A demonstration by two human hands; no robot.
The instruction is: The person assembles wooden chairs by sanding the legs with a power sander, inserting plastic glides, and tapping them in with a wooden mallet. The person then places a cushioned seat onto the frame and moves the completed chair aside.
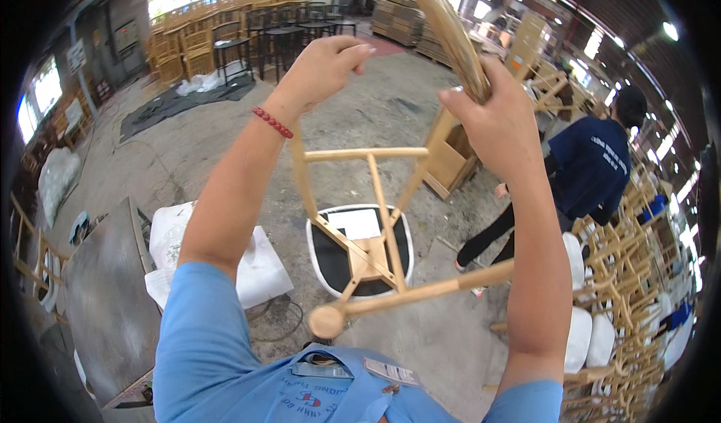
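In front of me a light wooden chair [366,153] shows the underside of its seat [327,261], black with a white rim and crossed wooden braces. One rounded wooden end [327,322] comes close to my chest. My right hand [499,119] is wrapped round a thick, glossy curved wooden bar [451,33] at the top; whether it belongs to this chair I cannot tell. My left hand [319,74], a red bead bracelet on its wrist, is raised near a chair leg, fingers curled and pressed together. What they hold, if anything, is hidden.
A co-worker in a dark blue shirt [593,160] stands at right, beside many piled wooden chairs [631,273]. A dark-topped table [113,303] and white wrapping sheet [263,269] lie at left. An open cardboard box [451,160] stands beyond the chair; more chairs [195,44] line the back.
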